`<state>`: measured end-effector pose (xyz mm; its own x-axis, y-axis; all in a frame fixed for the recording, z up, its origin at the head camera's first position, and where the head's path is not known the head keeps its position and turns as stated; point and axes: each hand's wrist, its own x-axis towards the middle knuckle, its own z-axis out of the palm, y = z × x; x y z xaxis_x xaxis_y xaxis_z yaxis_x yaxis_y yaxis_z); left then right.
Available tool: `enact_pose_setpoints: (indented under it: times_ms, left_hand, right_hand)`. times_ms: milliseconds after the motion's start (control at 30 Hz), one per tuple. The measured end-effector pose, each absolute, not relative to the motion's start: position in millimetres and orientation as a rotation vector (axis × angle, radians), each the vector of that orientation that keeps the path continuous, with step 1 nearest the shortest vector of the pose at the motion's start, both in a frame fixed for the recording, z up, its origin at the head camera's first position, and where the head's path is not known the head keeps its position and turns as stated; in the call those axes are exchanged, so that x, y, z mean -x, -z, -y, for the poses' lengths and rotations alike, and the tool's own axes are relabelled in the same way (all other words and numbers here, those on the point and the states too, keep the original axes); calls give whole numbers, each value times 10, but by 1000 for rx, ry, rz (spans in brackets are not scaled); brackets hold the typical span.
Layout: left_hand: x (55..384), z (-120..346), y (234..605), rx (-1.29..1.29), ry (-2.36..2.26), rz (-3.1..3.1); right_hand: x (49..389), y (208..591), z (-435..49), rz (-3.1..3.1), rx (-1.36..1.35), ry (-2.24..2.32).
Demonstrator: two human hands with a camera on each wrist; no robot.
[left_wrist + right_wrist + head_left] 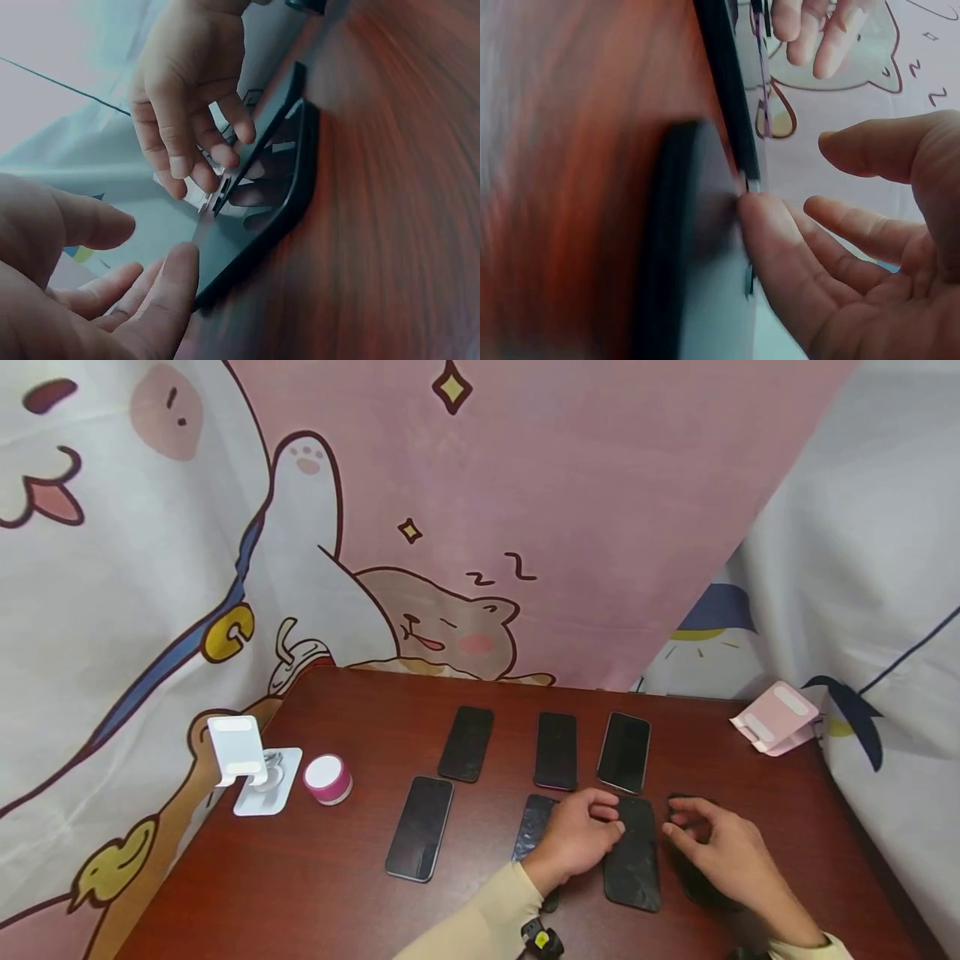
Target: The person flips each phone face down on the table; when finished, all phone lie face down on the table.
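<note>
Several dark smartphones lie flat on a reddish-brown table. My left hand (579,833) hovers with loosely bent fingers over a phone with a bluish screen (532,818), partly hiding it. Its fingertips reach the left edge of a black phone (632,860). Over the rightmost phone (701,881) my right hand (729,852) hangs, covering much of that screen. Seen from the left wrist, a gap separates thumb and fingers of the left hand (90,270), with nothing gripped. In the right wrist view, the right hand (847,247) has its thumb and fingers spread, one fingertip near a phone's edge.
Behind the hands lie three phones, a left one (467,743), a middle one (556,750) and a silver-edged one (625,752). Another phone (421,828) lies left. A white stand (251,764) and pink jar (327,779) are far left; a pink stand (776,718) is back right.
</note>
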<state>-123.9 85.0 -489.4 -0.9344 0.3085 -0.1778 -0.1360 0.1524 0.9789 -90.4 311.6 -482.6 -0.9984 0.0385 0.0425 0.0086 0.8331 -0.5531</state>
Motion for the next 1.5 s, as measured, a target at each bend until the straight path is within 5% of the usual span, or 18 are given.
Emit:
enact_pose_setpoints:
  times_ms: [300, 1500]
  left_hand:
    - [1201, -702, 4839, -281, -1456, -2384]
    - [1152, -774, 4877, -64, -2065, -1590]
  right_hand:
    - [900, 4879, -2957, 3066, 88, -1064]
    - [880, 4886, -2716, 2966, 120, -1238]
